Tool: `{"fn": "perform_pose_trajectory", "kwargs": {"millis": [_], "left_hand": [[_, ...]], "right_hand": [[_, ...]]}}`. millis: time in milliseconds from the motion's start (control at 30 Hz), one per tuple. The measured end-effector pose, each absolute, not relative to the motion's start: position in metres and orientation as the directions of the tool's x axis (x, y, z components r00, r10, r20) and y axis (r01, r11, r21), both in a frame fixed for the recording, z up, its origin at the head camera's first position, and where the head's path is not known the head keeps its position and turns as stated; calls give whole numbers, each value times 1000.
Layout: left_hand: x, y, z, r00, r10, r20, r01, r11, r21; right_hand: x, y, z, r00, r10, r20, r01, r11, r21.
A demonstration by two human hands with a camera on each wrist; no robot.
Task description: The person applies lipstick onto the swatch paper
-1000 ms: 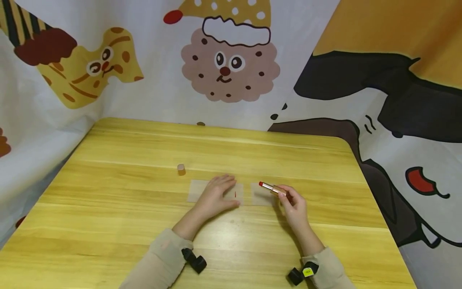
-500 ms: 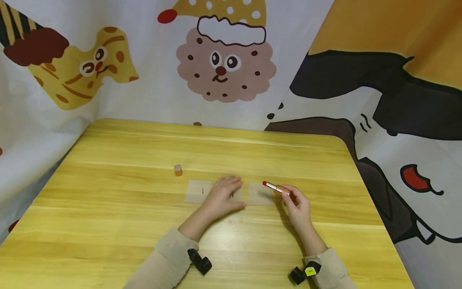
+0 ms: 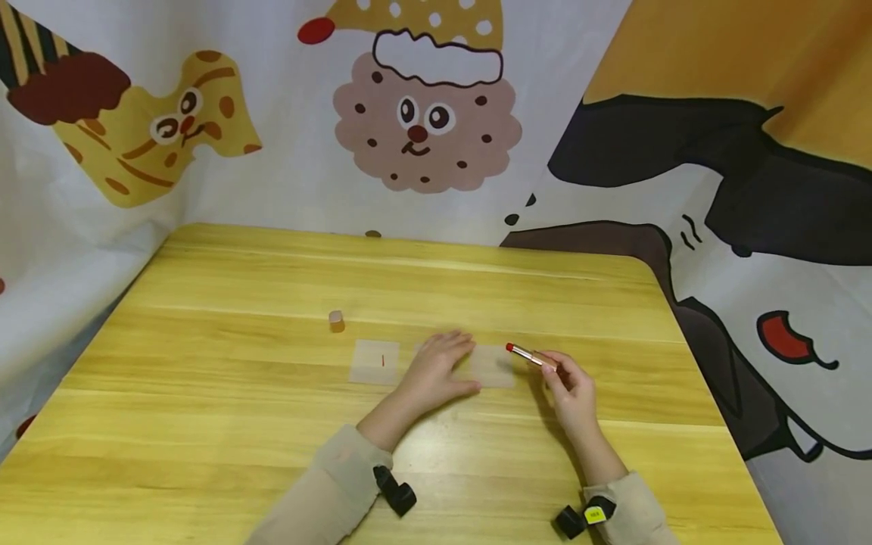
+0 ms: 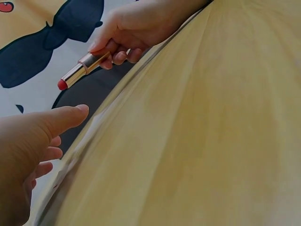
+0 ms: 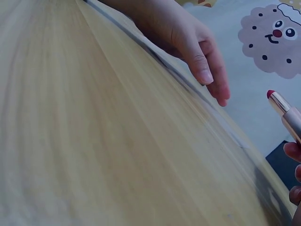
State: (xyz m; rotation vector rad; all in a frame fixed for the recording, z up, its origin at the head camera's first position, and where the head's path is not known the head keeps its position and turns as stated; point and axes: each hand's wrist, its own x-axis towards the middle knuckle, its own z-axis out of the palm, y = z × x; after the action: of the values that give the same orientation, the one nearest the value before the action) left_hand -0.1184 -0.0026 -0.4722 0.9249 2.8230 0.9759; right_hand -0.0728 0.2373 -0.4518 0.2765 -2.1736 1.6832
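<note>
In the head view, my left hand [image 3: 439, 372] lies over a middle paper square, hiding most of it, with its fingertips and thumb at the left side of the right paper square [image 3: 496, 369]. Its fingers are extended and it grips nothing. My right hand [image 3: 575, 393] pinches an uncapped lipstick [image 3: 533, 356] by its base, the red tip pointing left above the table. A left paper square [image 3: 365, 363] bears a short red stroke [image 3: 383, 360]. In the left wrist view the lipstick [image 4: 80, 70] shows its gold tube and red bullet.
The small lipstick cap [image 3: 337, 322] stands behind the left square on the wooden table [image 3: 238, 424]. A black camera is strapped on each wrist [image 3: 397, 492]. A cartoon-printed cloth [image 3: 272, 189] hangs behind and beside the table.
My left hand has slid right, from the left square across the middle one to the right one's edge, uncovering the left square's red stroke. My right hand has shifted slightly right with the lipstick.
</note>
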Motion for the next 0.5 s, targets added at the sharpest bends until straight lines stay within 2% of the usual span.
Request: {"fn": "perform_pose_trajectory", "kwargs": {"millis": [500], "left_hand": [[-123,4,-472,-823,551,137,533,667,521]], "right_hand": [[-73,241,-453,-901,79,428,-393,275,-878]]}}
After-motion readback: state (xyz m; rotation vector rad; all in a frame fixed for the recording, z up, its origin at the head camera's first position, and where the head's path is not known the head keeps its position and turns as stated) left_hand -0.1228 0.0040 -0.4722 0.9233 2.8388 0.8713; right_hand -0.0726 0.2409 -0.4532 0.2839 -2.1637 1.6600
